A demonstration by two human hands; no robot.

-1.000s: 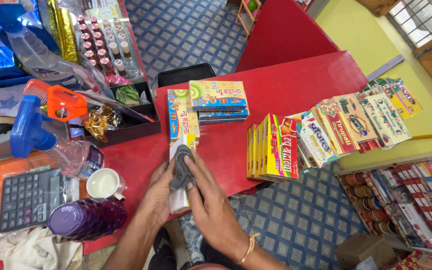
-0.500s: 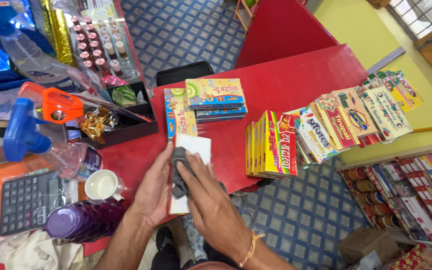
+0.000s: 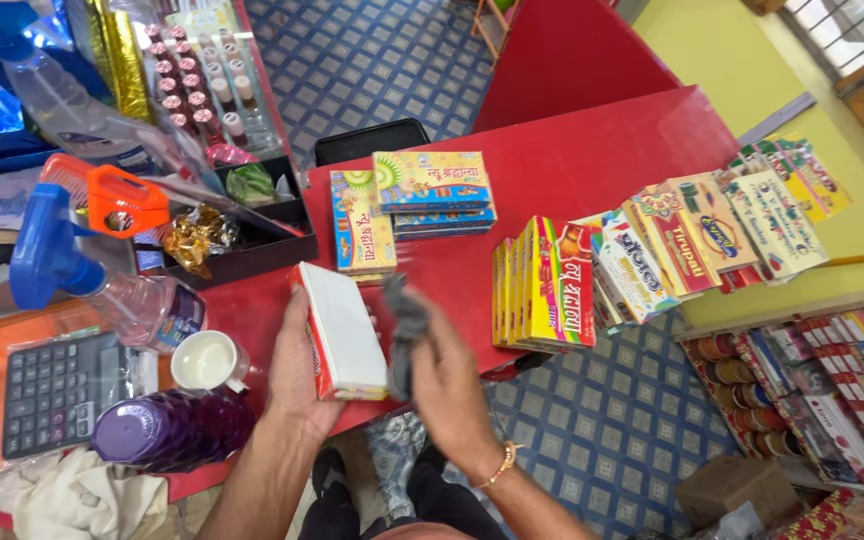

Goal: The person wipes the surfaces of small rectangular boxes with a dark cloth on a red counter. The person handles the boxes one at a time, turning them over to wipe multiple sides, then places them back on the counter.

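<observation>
My left hand (image 3: 297, 375) grips a flat box (image 3: 344, 330) with a white face and red edge, tilted up above the red counter (image 3: 592, 170). My right hand (image 3: 444, 372) holds a dark grey cloth (image 3: 405, 322) against the box's right side. Just beyond lie a colourful box (image 3: 360, 235) flat on the counter and a small stack of similar boxes (image 3: 432, 192).
A row of upright colourful boxes (image 3: 552, 282) leans along the counter's right edge, more fanned out (image 3: 712, 235) beyond. Left: a blue-and-orange spray bottle (image 3: 82, 240), black tray (image 3: 242, 250), white cup (image 3: 204, 360), calculator (image 3: 57, 390), purple bottle (image 3: 172, 430). Shelves of goods (image 3: 802, 390) below right.
The box was lifted off the counter and turned so its white face shows. The cloth moved from on top of the box to its right side.
</observation>
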